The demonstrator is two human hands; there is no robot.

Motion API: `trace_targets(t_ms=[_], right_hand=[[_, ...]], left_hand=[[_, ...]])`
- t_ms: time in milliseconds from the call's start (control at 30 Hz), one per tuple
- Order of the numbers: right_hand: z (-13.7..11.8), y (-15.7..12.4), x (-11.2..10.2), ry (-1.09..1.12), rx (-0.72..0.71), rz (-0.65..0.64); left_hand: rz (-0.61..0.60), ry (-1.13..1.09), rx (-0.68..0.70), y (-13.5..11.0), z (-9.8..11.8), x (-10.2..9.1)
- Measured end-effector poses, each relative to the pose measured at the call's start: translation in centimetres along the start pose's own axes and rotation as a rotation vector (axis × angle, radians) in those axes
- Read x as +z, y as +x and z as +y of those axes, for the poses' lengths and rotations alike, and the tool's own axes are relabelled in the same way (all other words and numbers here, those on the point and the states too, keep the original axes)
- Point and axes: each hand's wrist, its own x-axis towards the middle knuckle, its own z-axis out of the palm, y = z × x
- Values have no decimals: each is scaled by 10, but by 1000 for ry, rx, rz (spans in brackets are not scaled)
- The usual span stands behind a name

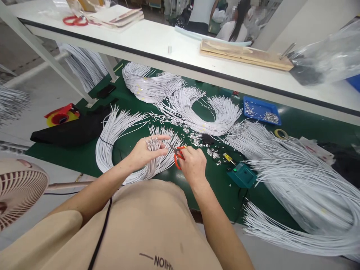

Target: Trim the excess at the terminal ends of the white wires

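My left hand [146, 153] is closed around a bundle of thin white wires [153, 144] whose metal-tipped ends stick up from my fingers. The rest of that bundle [112, 131] loops away to the left on the green mat [84, 155]. My right hand [192, 163] grips red-handled scissors [176, 153], their blades pointing left toward the wire tips. Small metal terminals [197, 137] lie scattered on the mat just beyond both hands.
More white wire bundles [185, 108] lie behind, and a large pile [303, 180] to the right. A blue tray [261, 110] of metal parts, a teal box [242, 174], a tape roll [280, 133] and a fan [19, 189] at left. A white shelf [168, 41] overhangs; people sit beyond.
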Motion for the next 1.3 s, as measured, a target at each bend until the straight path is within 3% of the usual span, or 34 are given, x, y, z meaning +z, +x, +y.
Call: trace_targets(t_ms=[67,200,267,367,567,800,1067,1300], right_hand=[[-2,3,-1,201,120,-6],[-12,16,-4,838,425,-81],[-17,23,-7,1049,484,-129],[-23,29,-9,1158,507,-156],[-30,29,-7,1115,566,-79],[-25,24,-3,1058,543,-85],[-13,5,13,445,224,-101],[-12,5,12,199,122,-85]], left_hand=[[1,-5,6,0,0,0],[-20,-38,16,-1,3,2],[-40,-68,10,-2,4,4],[-58,-107,-4,-3,5,4],[-60,-127,-21,-2,3,5],[29,-90,-9,-1,0,7],[95,-39,-53,0,1,8],[71,-36,-36,0,4,8]])
